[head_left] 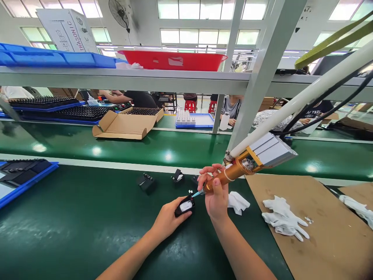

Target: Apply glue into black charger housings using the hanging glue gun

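Note:
My left hand [167, 218] is closed round a small black plastic housing [185, 207] with a white part inside, holding it just above the green bench. In my right hand [218, 194] is a copper-coloured, tube-shaped glue dispensing gun [225, 175], gripped between thumb and fingers. Its thin blue nozzle [198, 193] points down left, and its tip meets the housing's upper edge, though I cannot tell if it touches. Behind the hands stand more black housings [145, 182], [177, 176], one partly hidden by my right fingers. A crumpled white cloth [238, 203] lies beside my right wrist.
White gloves [284, 217] lie on a brown cardboard sheet [326, 241] at right. A blue tray [43, 173] of black parts is at left. A white pole with cables [303, 97] slants down to the gun. Across the green belt [175, 146], people work behind an open carton [125, 124].

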Demonstrator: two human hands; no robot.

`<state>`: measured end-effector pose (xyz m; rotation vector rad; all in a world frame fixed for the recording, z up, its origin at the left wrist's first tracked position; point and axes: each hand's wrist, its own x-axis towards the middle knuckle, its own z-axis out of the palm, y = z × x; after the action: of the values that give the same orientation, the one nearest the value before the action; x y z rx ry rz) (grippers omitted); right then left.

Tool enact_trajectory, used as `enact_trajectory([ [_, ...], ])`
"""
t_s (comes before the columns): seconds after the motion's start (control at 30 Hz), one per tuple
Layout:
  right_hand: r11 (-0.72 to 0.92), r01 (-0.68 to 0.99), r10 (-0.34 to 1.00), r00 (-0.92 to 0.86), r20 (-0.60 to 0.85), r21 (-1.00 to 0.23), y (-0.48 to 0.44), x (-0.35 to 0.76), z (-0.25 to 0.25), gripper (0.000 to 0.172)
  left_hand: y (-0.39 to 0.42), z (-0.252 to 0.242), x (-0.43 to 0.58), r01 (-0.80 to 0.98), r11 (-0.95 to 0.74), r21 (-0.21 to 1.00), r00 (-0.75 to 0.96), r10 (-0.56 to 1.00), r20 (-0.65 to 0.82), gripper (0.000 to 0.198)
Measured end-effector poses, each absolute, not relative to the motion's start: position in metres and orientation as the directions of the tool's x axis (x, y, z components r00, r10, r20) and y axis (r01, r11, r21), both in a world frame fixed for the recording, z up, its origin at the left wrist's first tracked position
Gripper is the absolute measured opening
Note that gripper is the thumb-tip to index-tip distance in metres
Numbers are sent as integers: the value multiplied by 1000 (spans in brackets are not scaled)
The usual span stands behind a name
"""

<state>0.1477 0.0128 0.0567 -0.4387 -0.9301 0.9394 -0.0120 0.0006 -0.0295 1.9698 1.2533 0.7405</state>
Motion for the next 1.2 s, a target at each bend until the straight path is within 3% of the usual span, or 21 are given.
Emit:
enact_trajectory([
  [0.2,495,-581,868,291,403,-647,7,142,62,26,-4,-15,-13,559,-307,771,215,951,223,36],
  [0.47,505,-582,861,287,421,-637,4,139,60,26,-8,-6,-13,516,-327,792,188,945,268,32],
  [0.7,530,-591,846,312,433,-609,5,139,61,11,-11,-6,-13,518,-326,791,191,945,264,32],
  [1.0,508,-586,860,297,416,-631,3,138,60,29,-9,-8,-10,511,-302,805,201,952,230,30],
  [1.2,493,-619,868,296,400,-612,0,137,61,31,-9,-12,-5,512,-254,821,211,963,167,27],
])
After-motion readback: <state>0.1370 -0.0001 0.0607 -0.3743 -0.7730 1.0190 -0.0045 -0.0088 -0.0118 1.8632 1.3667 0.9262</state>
